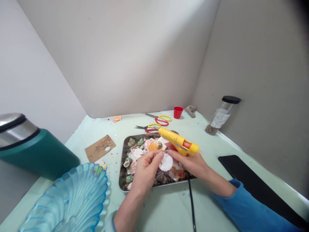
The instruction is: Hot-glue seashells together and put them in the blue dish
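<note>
My left hand (pixel 145 170) pinches a white scallop shell (pixel 166 163) at its top edge, over a metal tray (pixel 121 172) filled with several coloured shells. My right hand (pixel 190 163) grips a yellow glue gun (pixel 178 141) by the handle. Its nozzle points left, toward the far side of the tray, just above the shell. The gun's black cord (pixel 191 206) runs down toward me across the table.
A ribbed blue plastic bowl (pixel 72 199) stands near left, a green and steel jug (pixel 29 148) behind it. A brown card (pixel 99 148), two pairs of scissors (pixel 159 120), a red cup (pixel 178 112), a clear jar (pixel 223 116) and a black pad (pixel 253 185) lie around.
</note>
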Demonstrator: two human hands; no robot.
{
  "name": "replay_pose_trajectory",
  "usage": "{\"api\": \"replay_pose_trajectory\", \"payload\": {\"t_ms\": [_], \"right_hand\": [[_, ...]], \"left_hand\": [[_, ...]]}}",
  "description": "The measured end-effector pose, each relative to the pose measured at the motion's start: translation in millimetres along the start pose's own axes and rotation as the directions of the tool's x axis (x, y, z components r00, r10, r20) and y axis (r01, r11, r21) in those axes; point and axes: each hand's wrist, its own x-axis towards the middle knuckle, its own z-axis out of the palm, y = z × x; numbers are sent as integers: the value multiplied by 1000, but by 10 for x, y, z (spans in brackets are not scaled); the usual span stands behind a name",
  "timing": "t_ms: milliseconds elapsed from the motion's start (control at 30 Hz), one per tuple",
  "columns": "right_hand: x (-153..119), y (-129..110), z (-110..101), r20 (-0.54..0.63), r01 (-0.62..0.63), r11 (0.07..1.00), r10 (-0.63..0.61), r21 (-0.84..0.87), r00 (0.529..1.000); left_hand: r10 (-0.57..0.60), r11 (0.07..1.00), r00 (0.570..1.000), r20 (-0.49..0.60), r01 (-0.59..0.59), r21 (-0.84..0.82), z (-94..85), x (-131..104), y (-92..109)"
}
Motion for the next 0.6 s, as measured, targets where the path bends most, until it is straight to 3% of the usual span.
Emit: {"api": "replay_pose_trajectory", "payload": {"t_ms": [267,433,600], "right_hand": [[-8,-67,-6,-82,-28,1000,29,6,996],[14,-60,-16,37,-12,996,8,91,999],[26,-5,-4,111,-11,990,-5,142,994]], "left_hand": [[-75,993,997,-32,72,-95,28,10,-3],[14,996,991,-130,-25,-85,23,10,11],[115,993,986,-121,-118,-17,8,-6,19]]}}
